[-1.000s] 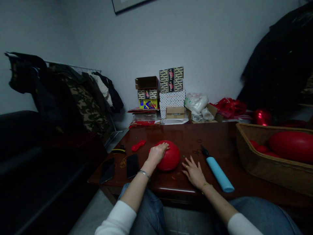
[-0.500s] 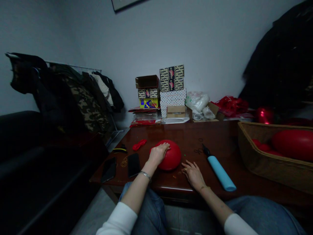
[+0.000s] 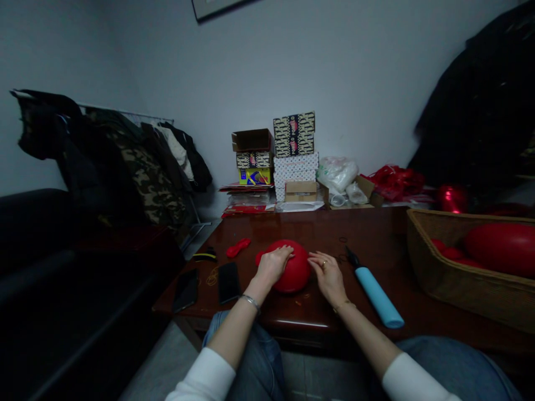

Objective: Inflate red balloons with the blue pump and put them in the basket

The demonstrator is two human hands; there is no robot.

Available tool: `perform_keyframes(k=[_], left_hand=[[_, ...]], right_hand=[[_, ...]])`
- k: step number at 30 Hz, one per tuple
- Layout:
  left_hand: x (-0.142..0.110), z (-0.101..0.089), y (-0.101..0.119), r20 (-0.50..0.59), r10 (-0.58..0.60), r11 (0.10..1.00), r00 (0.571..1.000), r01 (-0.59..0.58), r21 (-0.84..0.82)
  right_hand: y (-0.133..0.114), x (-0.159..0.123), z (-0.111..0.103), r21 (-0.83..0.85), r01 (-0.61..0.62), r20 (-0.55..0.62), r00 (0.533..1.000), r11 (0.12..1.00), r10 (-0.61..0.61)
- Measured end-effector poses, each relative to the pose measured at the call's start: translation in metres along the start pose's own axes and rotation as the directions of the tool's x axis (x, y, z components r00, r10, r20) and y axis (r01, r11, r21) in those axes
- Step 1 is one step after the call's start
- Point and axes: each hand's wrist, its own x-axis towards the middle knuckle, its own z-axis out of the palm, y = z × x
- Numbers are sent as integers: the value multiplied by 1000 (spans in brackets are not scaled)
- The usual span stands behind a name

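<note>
A round, inflated red balloon point(image 3: 296, 274) rests on the brown table in front of me. My left hand point(image 3: 273, 264) lies over its left and upper side, fingers curled onto it and holding it. At the balloon's right edge is my right hand point(image 3: 328, 273), with thumb and fingers drawn together in a pinch. Whatever that pinch holds, if anything, is too small to make out. Small light-brown bits point(image 3: 301, 302) lie on the table just below the balloon.
A blue hand pump point(image 3: 379, 296) lies right of my right hand, with a wicker basket point(image 3: 460, 287) of red balloons beyond. Two dark phones point(image 3: 228, 283), thin yellow bands point(image 3: 213, 276) and a limp red balloon point(image 3: 238, 248) are on the left. Stacked boxes point(image 3: 295, 133) stand behind.
My right hand has lifted from the tabletop to the balloon's right edge, and its spread fingers have come together. My left hand stays on the balloon, shifted slightly right.
</note>
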Motion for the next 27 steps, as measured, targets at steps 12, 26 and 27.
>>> perform_keyframes(k=[12, 26, 27], left_hand=[[-4, -1, 7, 14, -21, 995, 1000, 20, 93], [-4, 7, 12, -16, -37, 993, 999, 38, 109], [-4, 7, 13, -12, -48, 993, 999, 49, 112]], right_hand=[[-39, 21, 28, 168, -43, -94, 994, 985, 60], [-37, 18, 18, 178, -96, -13, 995, 979, 100], [-37, 18, 14, 173, -91, 22, 996, 981, 89]])
